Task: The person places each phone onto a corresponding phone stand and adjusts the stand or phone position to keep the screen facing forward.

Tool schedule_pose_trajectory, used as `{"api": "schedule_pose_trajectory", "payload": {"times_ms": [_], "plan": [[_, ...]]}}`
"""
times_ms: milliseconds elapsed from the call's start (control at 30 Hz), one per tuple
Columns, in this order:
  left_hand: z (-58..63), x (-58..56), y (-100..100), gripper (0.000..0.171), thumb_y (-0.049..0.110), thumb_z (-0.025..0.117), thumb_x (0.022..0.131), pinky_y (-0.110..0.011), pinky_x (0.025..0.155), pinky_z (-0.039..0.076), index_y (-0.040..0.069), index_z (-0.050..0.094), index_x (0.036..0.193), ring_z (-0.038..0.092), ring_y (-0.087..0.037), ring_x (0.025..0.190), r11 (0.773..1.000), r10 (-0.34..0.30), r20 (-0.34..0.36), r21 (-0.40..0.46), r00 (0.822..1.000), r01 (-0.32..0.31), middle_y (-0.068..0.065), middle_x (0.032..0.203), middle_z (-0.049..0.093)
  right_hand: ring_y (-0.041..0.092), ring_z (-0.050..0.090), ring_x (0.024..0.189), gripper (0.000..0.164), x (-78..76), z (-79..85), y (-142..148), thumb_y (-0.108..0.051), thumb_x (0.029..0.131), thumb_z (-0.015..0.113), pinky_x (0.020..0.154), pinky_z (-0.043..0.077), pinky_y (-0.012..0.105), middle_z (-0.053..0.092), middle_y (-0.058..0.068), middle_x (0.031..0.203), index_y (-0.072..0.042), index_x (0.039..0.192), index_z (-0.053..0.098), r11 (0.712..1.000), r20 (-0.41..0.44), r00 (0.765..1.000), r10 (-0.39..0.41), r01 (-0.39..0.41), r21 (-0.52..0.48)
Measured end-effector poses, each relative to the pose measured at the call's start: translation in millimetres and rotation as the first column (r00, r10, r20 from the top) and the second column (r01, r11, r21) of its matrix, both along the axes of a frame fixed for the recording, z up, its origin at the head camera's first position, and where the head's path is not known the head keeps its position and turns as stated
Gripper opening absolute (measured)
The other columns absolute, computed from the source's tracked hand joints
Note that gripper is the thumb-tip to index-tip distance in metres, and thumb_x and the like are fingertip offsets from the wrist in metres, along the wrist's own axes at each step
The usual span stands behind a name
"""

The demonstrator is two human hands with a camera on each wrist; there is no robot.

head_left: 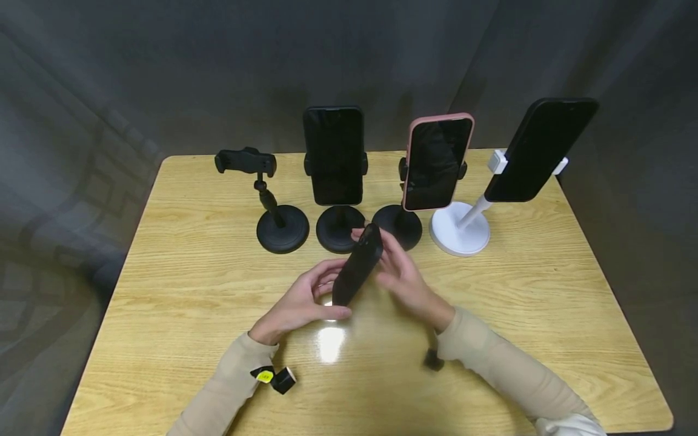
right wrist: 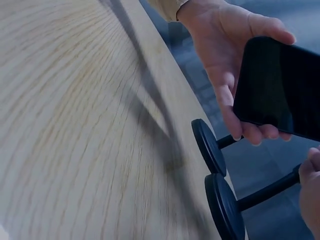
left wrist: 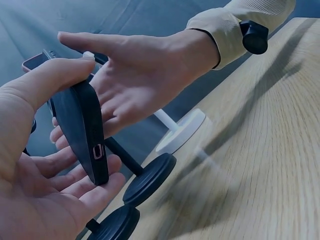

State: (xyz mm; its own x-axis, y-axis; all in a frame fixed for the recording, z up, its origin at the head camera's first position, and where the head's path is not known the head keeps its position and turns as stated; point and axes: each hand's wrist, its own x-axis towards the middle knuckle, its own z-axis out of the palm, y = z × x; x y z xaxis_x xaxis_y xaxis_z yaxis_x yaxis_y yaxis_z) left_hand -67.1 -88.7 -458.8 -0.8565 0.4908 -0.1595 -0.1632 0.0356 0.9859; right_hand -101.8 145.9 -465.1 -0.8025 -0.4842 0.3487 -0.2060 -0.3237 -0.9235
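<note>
A black smartphone [head_left: 357, 266] is held tilted above the table's middle. My left hand [head_left: 305, 300] grips its lower end, with the thumb along one edge and the fingers at the opposite edge. In the left wrist view the charging port shows on the end of the phone [left wrist: 82, 125] nearest the camera. My right hand [head_left: 406, 275] is at the phone's upper end, fingers extended partly behind it; whether they touch it I cannot tell. The dark screen of the phone [right wrist: 280, 90] faces the right wrist camera.
Behind the hands stand a black phone stand [head_left: 282, 230] with its clamp uncovered, a black stand holding a black phone [head_left: 334, 154], another holding a pink-cased phone [head_left: 438, 160], and a white stand [head_left: 460, 233] with a tilted black phone [head_left: 540, 151]. A dark curtain [head_left: 338, 54] hangs behind the wooden table [head_left: 191, 272].
</note>
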Motion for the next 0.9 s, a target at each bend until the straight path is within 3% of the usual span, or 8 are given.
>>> {"api": "schedule_pose_trajectory", "payload": {"times_ms": [100, 400, 633, 900], "plan": [[0.5, 0.2, -0.4, 0.086, 0.006, 0.090, 0.077, -0.031, 0.113, 0.046, 0.009, 0.047, 0.151, 0.059, -0.024, 0.131, 1.000, -0.001, 0.000, -0.010, 1.000, 0.001, -0.011, 0.144, 0.059, 0.025, 0.038, 0.150, 0.096, 0.0, 1.5, -2.3, -0.051, 0.095, 0.072, 0.127, 0.024, 0.038, 0.042, 0.014, 0.160, 0.001, 0.160, 0.023, 1.000, 0.018, 1.000, 0.014, -0.013, -0.026], [-1.8, 1.2, -1.0, 0.087, 0.007, 0.091, 0.077, -0.030, 0.114, 0.043, 0.012, 0.047, 0.151, 0.059, -0.021, 0.131, 0.998, -0.019, -0.050, -0.055, 0.999, 0.016, -0.007, 0.146, 0.057, 0.024, 0.046, 0.145, 0.099, 0.9, 7.4, -5.9, -0.050, 0.092, 0.076, 0.122, 0.036, 0.038, 0.047, 0.013, 0.154, -0.006, 0.163, 0.022, 0.994, 0.062, 0.996, 0.065, -0.059, -0.091], [-3.7, 1.9, -1.0, 0.088, 0.010, 0.092, 0.077, -0.029, 0.115, 0.042, 0.014, 0.047, 0.152, 0.059, -0.020, 0.132, 0.996, -0.047, -0.075, -0.077, 0.996, 0.042, -0.004, 0.150, 0.054, 0.025, 0.049, 0.142, 0.100, 1.5, 5.8, -7.9, -0.050, 0.093, 0.074, 0.123, 0.034, 0.042, 0.053, 0.013, 0.150, 0.001, 0.160, 0.020, 0.991, 0.037, 0.997, 0.064, -0.059, -0.121], [-4.1, 1.6, 0.1, 0.087, 0.009, 0.092, 0.077, -0.031, 0.116, 0.041, 0.013, 0.047, 0.152, 0.059, -0.019, 0.132, 0.996, -0.057, -0.092, -0.069, 0.994, 0.050, -0.004, 0.151, 0.054, 0.026, 0.052, 0.139, 0.091, 1.0, 1.8, -10.5, -0.047, 0.093, 0.075, 0.121, 0.038, 0.040, 0.055, 0.012, 0.148, -0.002, 0.158, 0.029, 0.984, 0.027, 0.998, 0.053, -0.048, -0.173]]}}
